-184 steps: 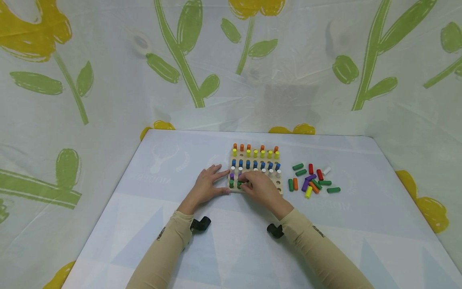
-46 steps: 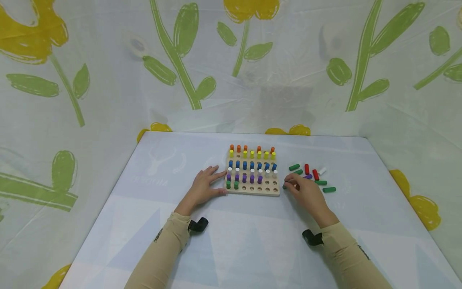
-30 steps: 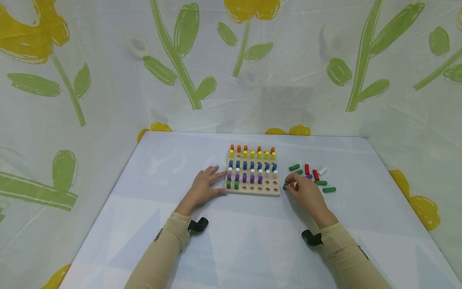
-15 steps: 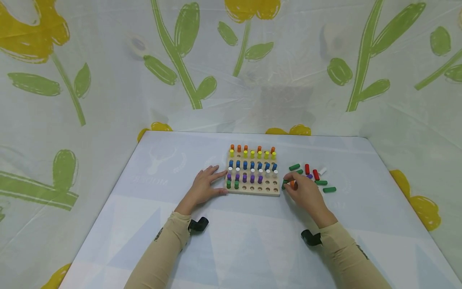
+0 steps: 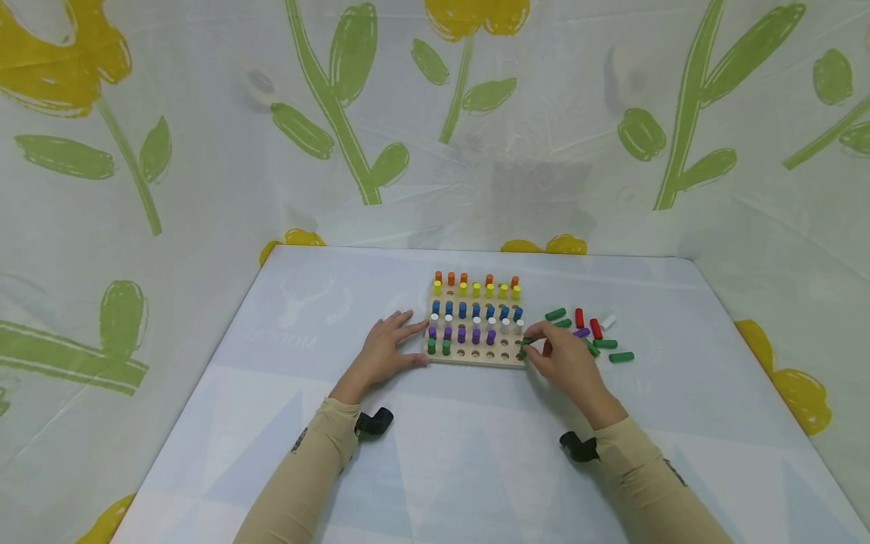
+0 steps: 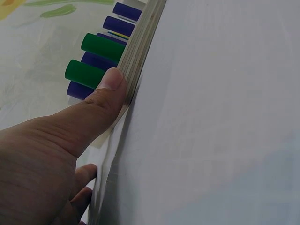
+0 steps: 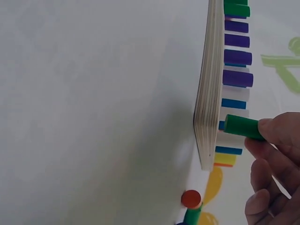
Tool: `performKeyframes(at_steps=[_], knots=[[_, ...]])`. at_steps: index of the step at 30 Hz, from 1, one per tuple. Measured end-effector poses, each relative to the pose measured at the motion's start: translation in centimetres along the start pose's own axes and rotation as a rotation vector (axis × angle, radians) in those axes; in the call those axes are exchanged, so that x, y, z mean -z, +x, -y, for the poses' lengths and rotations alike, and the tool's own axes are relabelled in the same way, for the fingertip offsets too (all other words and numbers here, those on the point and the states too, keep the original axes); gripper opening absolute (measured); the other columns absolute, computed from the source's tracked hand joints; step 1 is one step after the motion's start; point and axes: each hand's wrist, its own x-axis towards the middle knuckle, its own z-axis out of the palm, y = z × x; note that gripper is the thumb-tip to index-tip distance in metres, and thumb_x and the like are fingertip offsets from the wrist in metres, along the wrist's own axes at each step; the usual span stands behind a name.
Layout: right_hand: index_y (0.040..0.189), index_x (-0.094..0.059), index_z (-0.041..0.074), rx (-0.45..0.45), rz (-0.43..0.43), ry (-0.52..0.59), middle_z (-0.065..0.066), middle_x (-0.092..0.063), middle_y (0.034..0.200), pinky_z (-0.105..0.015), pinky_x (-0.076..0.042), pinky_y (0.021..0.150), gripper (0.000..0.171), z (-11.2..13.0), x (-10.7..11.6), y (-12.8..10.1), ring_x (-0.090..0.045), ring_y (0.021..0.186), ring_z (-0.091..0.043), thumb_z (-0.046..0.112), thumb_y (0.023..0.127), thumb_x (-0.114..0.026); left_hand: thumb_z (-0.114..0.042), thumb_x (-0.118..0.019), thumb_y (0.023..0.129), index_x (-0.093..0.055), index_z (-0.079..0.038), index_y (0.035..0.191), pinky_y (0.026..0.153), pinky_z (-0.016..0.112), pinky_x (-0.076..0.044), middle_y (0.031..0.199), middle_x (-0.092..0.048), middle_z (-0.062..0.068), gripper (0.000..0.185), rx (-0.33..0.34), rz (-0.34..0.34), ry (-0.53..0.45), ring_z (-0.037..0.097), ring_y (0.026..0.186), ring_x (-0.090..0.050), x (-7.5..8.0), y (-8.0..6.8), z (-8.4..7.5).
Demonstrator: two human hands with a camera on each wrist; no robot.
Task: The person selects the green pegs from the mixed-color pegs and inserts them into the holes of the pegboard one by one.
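Observation:
A wooden pegboard (image 5: pixel 476 361) stands mid-table with rows of orange, yellow, blue, white and purple pegs; two green pegs (image 5: pixel 438 347) stand in its near row at the left. My left hand (image 5: pixel 384 351) rests flat on the table, thumb (image 6: pixel 105 96) pressed against the board's edge (image 6: pixel 140 56). My right hand (image 5: pixel 560 355) pinches a green peg (image 5: pixel 525 346) at the board's near right corner. In the right wrist view that green peg (image 7: pixel 243 126) points at the board (image 7: pixel 209 93) from just above its surface, apart from it.
Loose pegs (image 5: pixel 591 332) in green, red, purple and white lie on the table right of the board. Flower-printed sheeting (image 5: pixel 204 136) walls the table on all sides. Black wrist mounts (image 5: pixel 374 421) sit on both sleeves.
My right hand picked a green peg from the loose pile and carried it left to the board's near right corner. The left hand stayed on the board's left edge.

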Motion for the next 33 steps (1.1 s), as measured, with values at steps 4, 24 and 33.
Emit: performKeyframes(at_steps=[4,24,33], knots=[[0.113,-0.068,0.009,0.006,0.022,0.007,-0.005,-0.073,0.102,-0.026,-0.042,0.057,0.024,0.5,-0.4,0.1,-0.051,0.072,-0.015,0.015,0.091,-0.077,-0.049,-0.078,0.086,-0.047,-0.025,0.154,0.126,0.053,-0.004,0.166,-0.028,0.011,0.078,0.004,0.002,0.000,0.034,0.155,-0.016,0.0,0.0,0.0],[0.112,-0.068,0.014,0.025,0.080,0.050,0.003,-0.065,0.089,-0.027,-0.047,0.061,0.023,2.9,-2.2,0.8,-0.051,0.073,-0.015,0.020,0.092,-0.077,-0.050,-0.079,0.085,-0.049,-0.024,0.153,0.126,0.055,-0.005,0.165,-0.030,0.013,0.079,-0.034,-0.018,-0.009,0.036,0.154,-0.018,0.0,0.0,0.1],[0.110,-0.068,0.014,0.078,0.058,0.053,0.002,-0.066,0.094,-0.025,-0.048,0.063,0.023,3.9,-3.2,1.2,-0.052,0.076,-0.014,0.019,0.091,-0.079,-0.050,-0.079,0.085,-0.048,-0.025,0.153,0.126,0.055,-0.006,0.165,-0.030,0.012,0.079,-0.029,-0.020,-0.003,0.036,0.154,-0.018,-0.1,0.0,0.2]])
